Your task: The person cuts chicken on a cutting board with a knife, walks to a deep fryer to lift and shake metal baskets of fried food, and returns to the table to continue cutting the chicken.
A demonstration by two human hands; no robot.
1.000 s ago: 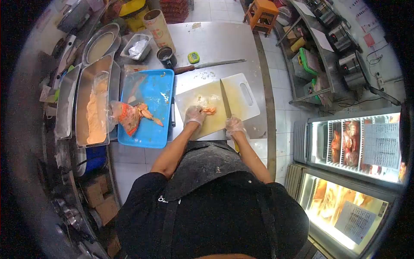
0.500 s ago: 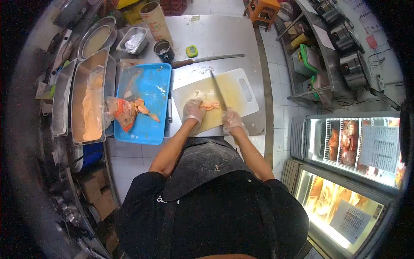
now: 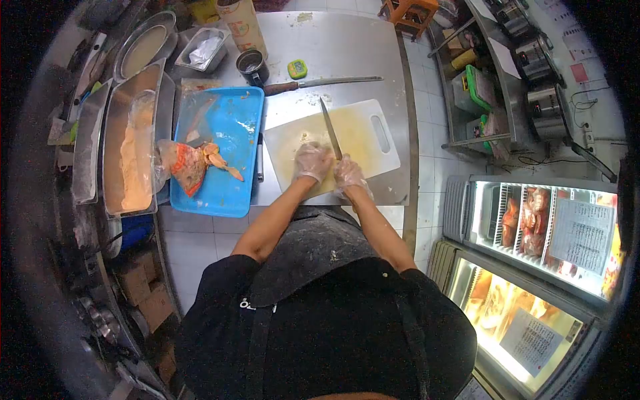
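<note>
Steel table [image 3: 347, 40] carries the blue tray [image 3: 233, 127] at left and the white cutting board [image 3: 363, 130] beside it. Over the board, the knife [image 3: 329, 123] is gripped in the gloved right hand [image 3: 351, 176]; the gloved left hand [image 3: 313, 162] has closed in alongside, cupped downward, hold indeterminate. Small meat piece no longer visible, probably beneath left fingers; blade contact unconfirmed.

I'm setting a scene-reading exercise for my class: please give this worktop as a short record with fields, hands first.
Left hand: clear-gloved, over the cutting board; anything under it hidden
Right hand: clear-gloved, gripping a knife, blade pointing away from the person
Blue tray: left of the board, with a bag of reddish food partly on it
Farther back: wooden-handled tool, metal cup, small green device
</note>
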